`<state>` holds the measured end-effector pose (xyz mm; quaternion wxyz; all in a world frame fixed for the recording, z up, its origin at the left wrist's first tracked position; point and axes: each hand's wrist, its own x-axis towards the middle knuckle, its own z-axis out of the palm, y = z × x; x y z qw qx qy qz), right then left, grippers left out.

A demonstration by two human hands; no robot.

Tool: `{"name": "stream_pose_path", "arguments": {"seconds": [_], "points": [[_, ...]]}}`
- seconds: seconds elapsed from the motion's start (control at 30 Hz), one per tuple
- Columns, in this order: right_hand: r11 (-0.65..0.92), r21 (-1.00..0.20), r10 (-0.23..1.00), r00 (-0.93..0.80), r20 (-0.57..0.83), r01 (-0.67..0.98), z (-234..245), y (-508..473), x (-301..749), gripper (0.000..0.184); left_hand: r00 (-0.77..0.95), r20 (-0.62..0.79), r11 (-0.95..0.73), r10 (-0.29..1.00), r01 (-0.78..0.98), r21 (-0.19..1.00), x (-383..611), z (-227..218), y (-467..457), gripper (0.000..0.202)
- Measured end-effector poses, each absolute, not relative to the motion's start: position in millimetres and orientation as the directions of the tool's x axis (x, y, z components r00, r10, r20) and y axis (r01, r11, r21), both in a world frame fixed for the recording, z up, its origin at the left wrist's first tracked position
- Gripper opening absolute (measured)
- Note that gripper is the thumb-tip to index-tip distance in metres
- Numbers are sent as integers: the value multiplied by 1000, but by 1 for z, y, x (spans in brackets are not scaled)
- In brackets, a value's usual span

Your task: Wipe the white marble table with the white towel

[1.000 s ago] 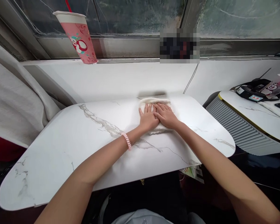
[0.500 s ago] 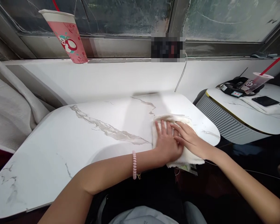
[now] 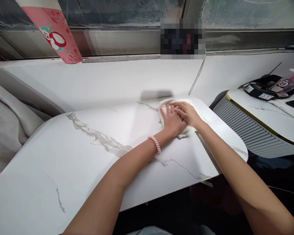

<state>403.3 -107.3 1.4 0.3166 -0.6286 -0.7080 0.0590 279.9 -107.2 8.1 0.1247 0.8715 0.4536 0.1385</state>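
A white cloth (image 3: 185, 132) lies on the white marble-patterned tabletop (image 3: 107, 182), near its far edge. Pressed flat on the cloth with fingers spread is my left hand (image 3: 173, 121); a pink coiled band (image 3: 155, 144) circles that wrist. My right hand (image 3: 189, 115) lies flat beside it, fingers stretched out and partly overlapping the left hand. Both palms face down, and neither hand's fingers are wrapped round the cloth. Parts of the cloth are hidden under the hands.
On the window ledge stands a pink paper cup (image 3: 57, 36), beside a blurred-out item (image 3: 182, 39) with a cable (image 3: 197, 76) running down. At right, a ribbed-sided table (image 3: 264, 130) bears a black strap-like device (image 3: 262, 88) and a clear cup (image 3: 287, 83). Grey curtain (image 3: 12, 114) hangs at left.
Both hands and the cloth have moved away from me, toward the table's far edge. The table's near edge, formerly behind my left forearm, now shows. The camera view has shifted closer and lower.
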Motion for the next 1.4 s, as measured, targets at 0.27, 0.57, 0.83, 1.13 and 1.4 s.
{"name": "stream_pose_path", "arguments": {"seconds": [0.27,0.57,0.83,1.13,1.4], "points": [[202,-511,905,41,424,836,-6,-49,413,32,544,124,-551,830,765,334,288,7,-54,62],[96,-557,905,160,394,825,-8,-20,428,31,541,154,-561,827,776,288,307,5,-22,60],[109,-528,891,152,427,842,-9,-28,425,33,541,121,-553,832,796,245,307,7,-26,62],[214,-509,913,15,407,834,-1,-81,424,36,487,91,-493,868,832,253,308,9,-82,63],[157,-413,932,4,362,897,1,-183,435,42,609,30,-596,792,762,253,317,12,-171,65]]}}
